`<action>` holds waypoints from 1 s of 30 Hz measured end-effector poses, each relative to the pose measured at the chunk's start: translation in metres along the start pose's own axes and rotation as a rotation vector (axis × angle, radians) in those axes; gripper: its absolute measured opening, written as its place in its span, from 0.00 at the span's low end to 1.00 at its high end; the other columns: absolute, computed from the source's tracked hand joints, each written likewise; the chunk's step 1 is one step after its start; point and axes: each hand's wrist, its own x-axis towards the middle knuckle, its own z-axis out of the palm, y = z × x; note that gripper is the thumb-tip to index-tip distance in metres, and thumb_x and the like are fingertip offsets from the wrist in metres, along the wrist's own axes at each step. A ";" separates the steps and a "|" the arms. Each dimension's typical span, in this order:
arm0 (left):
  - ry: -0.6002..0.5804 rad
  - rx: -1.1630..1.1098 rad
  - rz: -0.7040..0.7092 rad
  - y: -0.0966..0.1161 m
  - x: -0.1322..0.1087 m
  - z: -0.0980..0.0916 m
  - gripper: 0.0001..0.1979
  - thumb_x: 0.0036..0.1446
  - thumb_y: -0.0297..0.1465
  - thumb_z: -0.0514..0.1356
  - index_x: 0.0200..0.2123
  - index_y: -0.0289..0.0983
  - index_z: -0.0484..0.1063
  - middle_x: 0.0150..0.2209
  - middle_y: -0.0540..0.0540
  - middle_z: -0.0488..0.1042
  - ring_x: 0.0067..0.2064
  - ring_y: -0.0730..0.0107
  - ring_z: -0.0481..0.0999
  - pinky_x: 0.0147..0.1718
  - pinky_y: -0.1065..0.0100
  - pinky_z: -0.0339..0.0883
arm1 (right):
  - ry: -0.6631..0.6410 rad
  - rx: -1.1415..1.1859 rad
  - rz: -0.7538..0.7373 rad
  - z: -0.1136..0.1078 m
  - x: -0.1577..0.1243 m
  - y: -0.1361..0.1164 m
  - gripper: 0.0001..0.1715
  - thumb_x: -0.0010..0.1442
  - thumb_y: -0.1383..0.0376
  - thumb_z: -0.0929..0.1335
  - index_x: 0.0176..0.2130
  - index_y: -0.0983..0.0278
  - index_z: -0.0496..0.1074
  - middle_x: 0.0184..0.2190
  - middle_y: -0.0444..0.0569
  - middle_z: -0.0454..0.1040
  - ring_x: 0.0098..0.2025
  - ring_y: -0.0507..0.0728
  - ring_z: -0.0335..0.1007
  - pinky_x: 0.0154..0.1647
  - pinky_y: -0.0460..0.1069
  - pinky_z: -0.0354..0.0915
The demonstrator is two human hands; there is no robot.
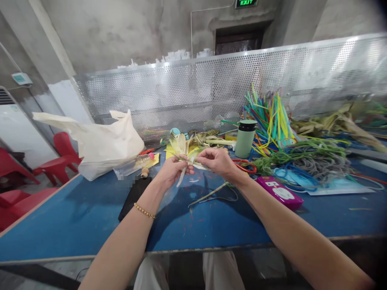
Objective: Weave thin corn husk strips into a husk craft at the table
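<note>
Pale leafy strips [181, 177] are between the two hands, over the middle of the blue desk [84, 225]. Left hand [171, 172] grip pinched on the strips, right hand [217, 161] grip also pinched on them, thumb to fingers. Green canister [244, 141] stands just beyond the right hand; magenta box [279, 193] lies beside the right forearm, white bag [105, 141] off left.
</note>
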 end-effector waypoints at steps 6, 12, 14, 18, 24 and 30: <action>-0.022 -0.011 0.006 -0.001 0.003 -0.004 0.12 0.46 0.21 0.64 0.35 0.33 0.66 0.24 0.45 0.76 0.24 0.69 0.77 0.28 0.69 0.71 | -0.056 -0.106 -0.044 0.000 0.003 0.004 0.10 0.52 0.62 0.68 0.27 0.68 0.74 0.22 0.45 0.69 0.24 0.49 0.60 0.25 0.46 0.55; -0.040 0.005 -0.011 -0.001 0.002 -0.004 0.11 0.46 0.22 0.63 0.34 0.32 0.67 0.24 0.44 0.76 0.24 0.68 0.77 0.28 0.70 0.70 | -0.109 -0.092 -0.065 -0.002 0.003 0.006 0.10 0.52 0.62 0.69 0.25 0.66 0.71 0.23 0.46 0.71 0.25 0.50 0.61 0.27 0.46 0.57; -0.051 0.014 -0.020 -0.001 0.002 -0.002 0.11 0.45 0.22 0.64 0.34 0.32 0.67 0.23 0.45 0.76 0.24 0.68 0.77 0.28 0.69 0.70 | -0.124 -0.090 -0.068 -0.002 0.003 0.006 0.10 0.52 0.62 0.69 0.25 0.66 0.71 0.23 0.45 0.70 0.25 0.50 0.61 0.28 0.46 0.58; -0.079 0.024 -0.016 -0.001 0.000 -0.001 0.12 0.45 0.23 0.64 0.34 0.33 0.66 0.22 0.46 0.75 0.23 0.68 0.76 0.28 0.67 0.70 | -0.147 -0.083 -0.064 -0.001 0.003 0.007 0.11 0.53 0.61 0.68 0.25 0.67 0.71 0.23 0.45 0.69 0.26 0.50 0.61 0.28 0.46 0.57; -0.090 0.021 -0.016 -0.003 0.000 -0.002 0.13 0.44 0.22 0.64 0.34 0.34 0.65 0.21 0.47 0.75 0.22 0.68 0.76 0.27 0.68 0.69 | -0.160 -0.075 -0.061 0.000 0.001 0.006 0.11 0.53 0.61 0.68 0.26 0.67 0.71 0.23 0.45 0.69 0.26 0.50 0.60 0.28 0.46 0.57; -0.077 -0.005 -0.035 -0.003 0.002 -0.005 0.13 0.44 0.21 0.63 0.35 0.34 0.66 0.22 0.47 0.76 0.22 0.69 0.76 0.26 0.70 0.69 | -0.142 -0.055 -0.070 -0.002 0.002 0.005 0.11 0.52 0.61 0.69 0.25 0.67 0.71 0.23 0.45 0.70 0.25 0.50 0.61 0.27 0.46 0.57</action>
